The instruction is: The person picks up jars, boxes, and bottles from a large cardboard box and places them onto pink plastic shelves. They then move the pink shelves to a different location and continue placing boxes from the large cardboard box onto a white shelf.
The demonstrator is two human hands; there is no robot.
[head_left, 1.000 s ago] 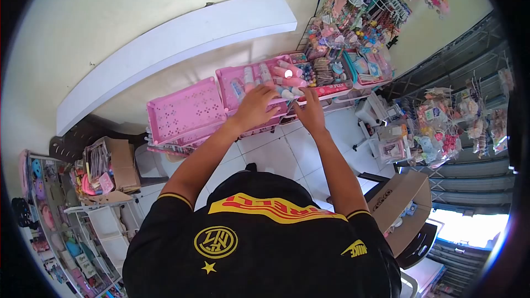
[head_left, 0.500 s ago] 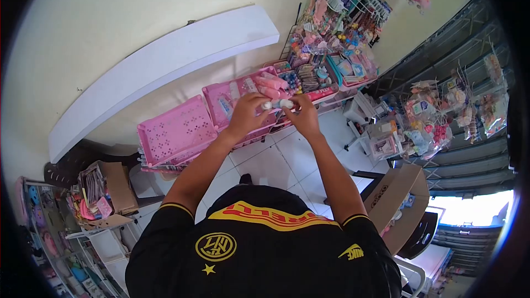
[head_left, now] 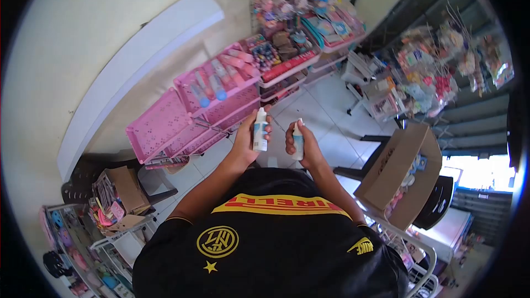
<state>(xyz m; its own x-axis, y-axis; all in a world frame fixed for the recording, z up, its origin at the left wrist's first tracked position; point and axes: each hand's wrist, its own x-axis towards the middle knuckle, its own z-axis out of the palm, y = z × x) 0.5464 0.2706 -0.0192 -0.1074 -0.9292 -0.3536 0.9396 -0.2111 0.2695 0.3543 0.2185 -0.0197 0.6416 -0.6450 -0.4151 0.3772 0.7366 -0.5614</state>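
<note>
Closing around a labelled white bottle (head_left: 260, 135) near the centre of the frame, the left hand (head_left: 244, 142) grips its body; the right hand (head_left: 310, 148) clasps a second white bottle (head_left: 298, 142) just beside. Both look light, smooth, perhaps slightly squeezable, best held mid-body, below the caps. A pink basket (head_left: 181, 90) sits upper left of them.

Pink basket (head_left: 160, 124); black shirt (head_left: 276, 254), yellow-and-red band (head_left: 284, 205).

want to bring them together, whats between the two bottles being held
Between left bottle and right bottle: curled fingers, and a gap with tiled floor beyond, in the head view.
</note>
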